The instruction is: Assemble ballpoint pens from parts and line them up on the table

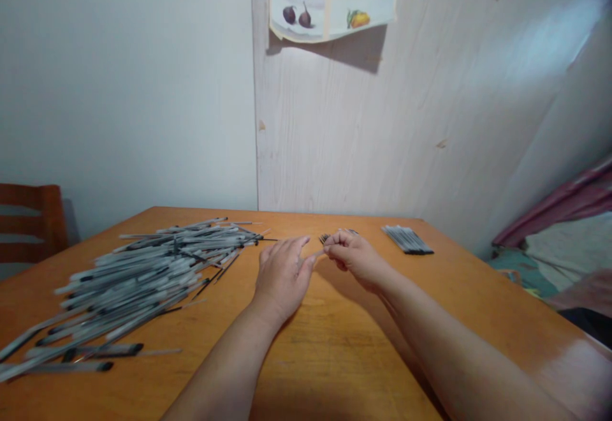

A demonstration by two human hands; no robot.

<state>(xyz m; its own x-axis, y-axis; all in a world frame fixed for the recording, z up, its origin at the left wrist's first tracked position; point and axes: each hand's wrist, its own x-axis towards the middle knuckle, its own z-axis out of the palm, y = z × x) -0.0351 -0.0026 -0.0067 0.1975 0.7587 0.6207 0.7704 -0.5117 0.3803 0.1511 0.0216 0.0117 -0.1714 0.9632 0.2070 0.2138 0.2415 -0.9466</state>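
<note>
Thin, straight, pale stick: it (319,254) is in the air between the two hands, over the middle of the table. It is blurry, so I cannot tell what its ends look like.
Right hand: this hand (349,254) is closed, and the thumb and bent fingers pinch one end of the stick. A pinch like that probably helps to steer such a skinny thing.
Left hand: this hand (285,274) is palm down with its fingers a little bent and its thumb by the other end. Maybe it steadies the stick, but I cannot tell if it squeezes.
Little dark-tipped bunch: these thin, dark points (324,238) are just past the right hand, which hides part of them.
Neat row of clear-grey tubes with black ends: it (406,240) lies to the right, apart from the hands. The black ends all point one way, perhaps to keep things tidy.
Big messy heap of clear-grey and black plastic tubes: it (153,268) spreads over the left side, and one dark stick pokes out near the left hand.
Orange-brown wooden table: the top (344,363) holds all the piles.
Around it: a brown wooden chair (51,220) is at the left, and a fruit picture poster (329,6) hangs behind.
</note>
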